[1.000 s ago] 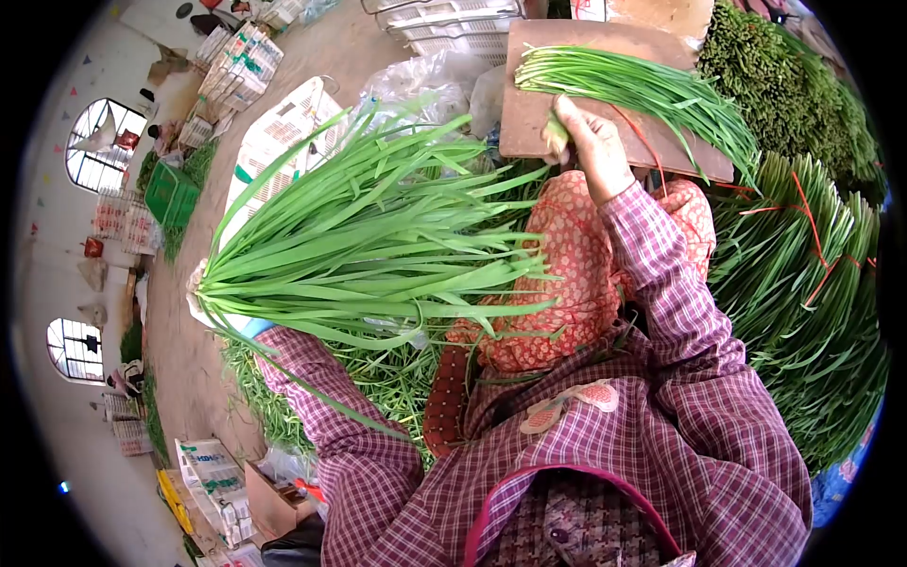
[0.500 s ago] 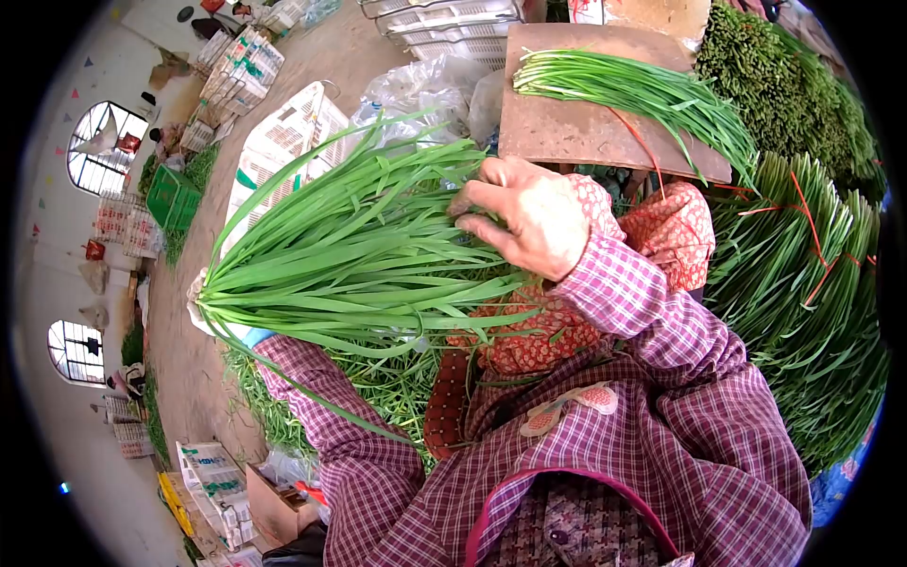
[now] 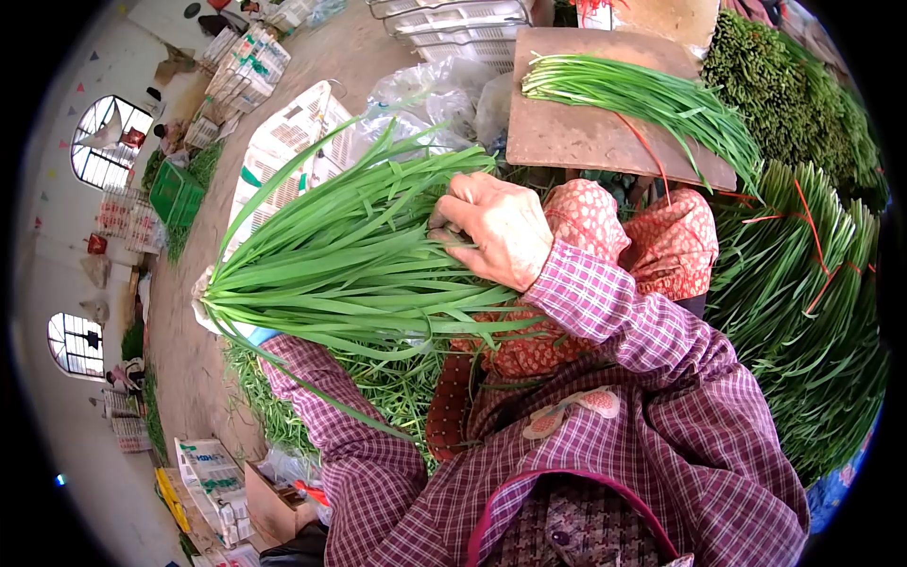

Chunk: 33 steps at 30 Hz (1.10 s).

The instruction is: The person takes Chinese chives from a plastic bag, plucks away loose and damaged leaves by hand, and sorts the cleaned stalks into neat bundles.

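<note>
A large bunch of garlic chives (image 3: 331, 269) spreads across the middle, its long flat leaves fanning toward my body. My left hand (image 3: 202, 300), in a whitish glove, grips the bunch at its gathered end on the left; most of the fingers are hidden behind the leaves. My right hand (image 3: 501, 231) is bent over the upper leaf tips, fingers curled and pinched on some of the leaves. A smaller bunch of garlic chives (image 3: 628, 94) lies on a brown board (image 3: 557, 137) beyond my knees, with a red tie (image 3: 645, 146) trailing at its side.
Tied bundles of chives (image 3: 794, 274) stand at the right, with a darker green pile (image 3: 789, 94) behind. A white crate (image 3: 293, 142) and clear plastic bags (image 3: 435, 90) sit past the bunch. Loose leaves (image 3: 397, 397) cover the floor under my left arm. A green crate (image 3: 176, 196) stands farther left.
My right hand has moved slightly left and down along the leaves, and its fingers have curled in more. The left hand still holds the gathered end.
</note>
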### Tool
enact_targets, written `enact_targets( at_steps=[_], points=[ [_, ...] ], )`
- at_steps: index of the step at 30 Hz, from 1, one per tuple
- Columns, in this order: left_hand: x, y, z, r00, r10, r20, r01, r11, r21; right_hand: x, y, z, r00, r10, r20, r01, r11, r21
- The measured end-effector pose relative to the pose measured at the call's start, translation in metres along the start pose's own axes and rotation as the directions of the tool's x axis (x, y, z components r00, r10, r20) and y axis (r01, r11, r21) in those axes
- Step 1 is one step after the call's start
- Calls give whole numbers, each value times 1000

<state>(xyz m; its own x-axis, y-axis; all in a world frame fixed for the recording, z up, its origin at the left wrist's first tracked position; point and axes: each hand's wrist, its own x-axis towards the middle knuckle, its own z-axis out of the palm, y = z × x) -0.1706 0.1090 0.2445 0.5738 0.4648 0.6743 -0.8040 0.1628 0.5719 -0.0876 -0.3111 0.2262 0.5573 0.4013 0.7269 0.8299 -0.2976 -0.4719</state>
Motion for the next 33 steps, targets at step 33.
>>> enact_targets(
  at_steps=[33],
  points=[
    [14,19,75,972,41,232,111,788,-606,53,53,9,832,400,385,-552,526,647]
  ],
)
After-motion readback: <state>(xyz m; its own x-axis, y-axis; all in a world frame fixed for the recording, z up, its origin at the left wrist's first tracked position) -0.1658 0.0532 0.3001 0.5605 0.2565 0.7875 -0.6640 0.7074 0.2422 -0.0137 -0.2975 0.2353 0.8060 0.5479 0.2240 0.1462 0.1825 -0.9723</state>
